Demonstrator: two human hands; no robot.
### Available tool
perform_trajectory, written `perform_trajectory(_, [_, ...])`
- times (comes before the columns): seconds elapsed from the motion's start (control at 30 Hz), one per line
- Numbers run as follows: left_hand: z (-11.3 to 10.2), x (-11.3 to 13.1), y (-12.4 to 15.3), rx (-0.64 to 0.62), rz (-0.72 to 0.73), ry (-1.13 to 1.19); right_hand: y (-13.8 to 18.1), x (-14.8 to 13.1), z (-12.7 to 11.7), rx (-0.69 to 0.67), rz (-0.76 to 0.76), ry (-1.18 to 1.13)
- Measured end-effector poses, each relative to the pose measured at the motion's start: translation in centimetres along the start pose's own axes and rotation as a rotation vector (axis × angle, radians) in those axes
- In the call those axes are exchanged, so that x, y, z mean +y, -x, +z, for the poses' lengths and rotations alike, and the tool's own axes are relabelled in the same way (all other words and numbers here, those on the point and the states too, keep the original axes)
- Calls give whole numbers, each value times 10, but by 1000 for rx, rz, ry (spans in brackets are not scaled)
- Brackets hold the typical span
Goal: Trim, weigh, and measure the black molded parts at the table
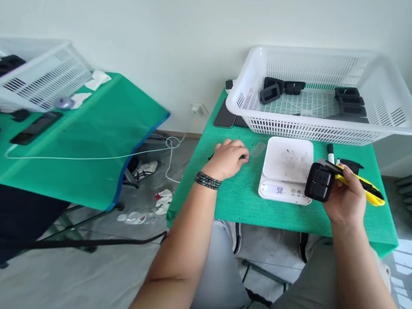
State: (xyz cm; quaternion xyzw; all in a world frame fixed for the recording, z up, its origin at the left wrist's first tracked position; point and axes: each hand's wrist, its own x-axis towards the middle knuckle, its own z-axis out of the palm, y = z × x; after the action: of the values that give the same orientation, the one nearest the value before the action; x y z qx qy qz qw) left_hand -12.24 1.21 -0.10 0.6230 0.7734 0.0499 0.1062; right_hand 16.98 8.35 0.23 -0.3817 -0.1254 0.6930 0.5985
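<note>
Knife (373,195) and black part (319,182), one each, fill the right hand's (349,198) grip; left hand's (227,159) is unclear.

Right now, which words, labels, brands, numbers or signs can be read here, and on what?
"98", decimal point uncertain: display of the white scale.
Button markings on the scale: too small to read.
Bottle on the floor: any label too blurred to read.
Black part and yellow cutter in the right hand: no text legible.

Scale (288,161) before basket (324,122), knife (374,197) right (above table (223,196))
</note>
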Motion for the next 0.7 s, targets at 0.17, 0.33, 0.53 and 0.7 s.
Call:
perform_trajectory(0.17, [3,-4,-2,60,23,96,0,-2,-2,-5,-5,8])
perform_trajectory(0.33, [-10,-2,-1,277,29,478,0,-2,-2,-23,1,-9])
perform_trajectory(0.53, [-53,23,-29,795,107,553,-3,4,-4,-84,26,11])
perform_trajectory(0.7, [-65,33,-40,679,96,349,-3,5,-2,-2,41,28])
